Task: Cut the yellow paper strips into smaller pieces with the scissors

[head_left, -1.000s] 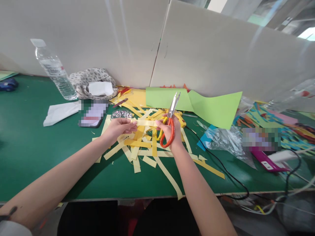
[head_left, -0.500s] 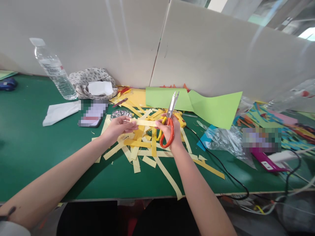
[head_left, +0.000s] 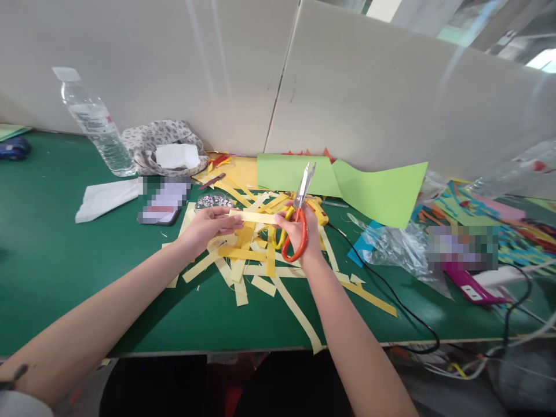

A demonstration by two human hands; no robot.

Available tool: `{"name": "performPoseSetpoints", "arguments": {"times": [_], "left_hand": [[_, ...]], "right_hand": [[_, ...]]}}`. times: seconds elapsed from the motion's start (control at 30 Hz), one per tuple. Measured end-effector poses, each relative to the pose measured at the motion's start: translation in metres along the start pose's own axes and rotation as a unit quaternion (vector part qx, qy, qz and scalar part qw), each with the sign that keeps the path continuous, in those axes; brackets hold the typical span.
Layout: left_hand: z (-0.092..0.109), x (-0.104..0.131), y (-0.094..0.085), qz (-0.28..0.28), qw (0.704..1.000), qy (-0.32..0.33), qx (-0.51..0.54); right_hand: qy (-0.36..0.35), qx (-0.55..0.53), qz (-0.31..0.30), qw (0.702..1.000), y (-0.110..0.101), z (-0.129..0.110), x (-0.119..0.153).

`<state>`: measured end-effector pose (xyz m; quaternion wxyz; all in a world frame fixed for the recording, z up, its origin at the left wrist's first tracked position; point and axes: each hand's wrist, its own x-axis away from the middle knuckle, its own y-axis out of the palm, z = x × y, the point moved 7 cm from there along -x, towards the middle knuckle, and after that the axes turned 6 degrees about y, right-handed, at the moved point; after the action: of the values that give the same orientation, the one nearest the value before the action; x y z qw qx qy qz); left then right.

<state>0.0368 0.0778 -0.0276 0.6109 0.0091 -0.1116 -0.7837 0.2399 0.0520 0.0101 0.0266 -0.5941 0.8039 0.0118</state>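
A short pale yellow paper strip [head_left: 257, 217] is stretched level between my two hands. My left hand [head_left: 209, 227] pinches its left end between thumb and fingers. The thumb of my right hand [head_left: 306, 231] presses on the right end, and the same hand carries scissors [head_left: 300, 200] with one orange and one yellow handle, blades pointing up and away from me, slightly parted. Beneath both hands lies a loose heap of yellow and cream paper strips [head_left: 249, 255]. Behind the right hand, a yellow tool [head_left: 320, 213] with a black cord is partly hidden.
Light green paper [head_left: 299, 174] leans against the wall. A water bottle [head_left: 98, 124], a spotted cloth pouch [head_left: 152, 139], a phone [head_left: 163, 202] and a dish of small beads [head_left: 214, 201] stand left. At right are crumpled clear plastic [head_left: 403, 249], a magenta device [head_left: 471, 286] and cords.
The left end of the paper strip has shifted very slightly in my left fingers. Both hands and the scissors stay almost where they were.
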Motion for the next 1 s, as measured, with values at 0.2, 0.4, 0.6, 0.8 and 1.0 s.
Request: {"name": "performPoseSetpoints", "arguments": {"times": [0.2,0.4,0.6,0.8,1.0], "left_hand": [[0.0021,0.0027,0.0014,0.002,1.0,-0.006,0.001],[0.0032,0.0031,0.0015,0.004,1.0,-0.007,0.008],[0.0004,-0.0004,-0.001,0.01,1.0,-0.01,0.017],[0.0048,0.0008,-0.0002,0.009,1.0,0.02,0.001],[0.0087,0.0017,-0.002,0.028,0.999,0.036,-0.016]], "right_hand": [[-0.006,-0.015,-0.008,1.0,0.0009,0.0003,-0.0009],[-0.006,-0.018,-0.011,1.0,0.0008,0.0,0.0004],[-0.017,-0.006,-0.009,1.0,0.0004,-0.0026,0.0012],[-0.013,-0.008,-0.008,1.0,0.0011,-0.0026,0.0017],[-0.006,-0.002,-0.026,1.0,0.003,-0.0029,0.0031]]}}
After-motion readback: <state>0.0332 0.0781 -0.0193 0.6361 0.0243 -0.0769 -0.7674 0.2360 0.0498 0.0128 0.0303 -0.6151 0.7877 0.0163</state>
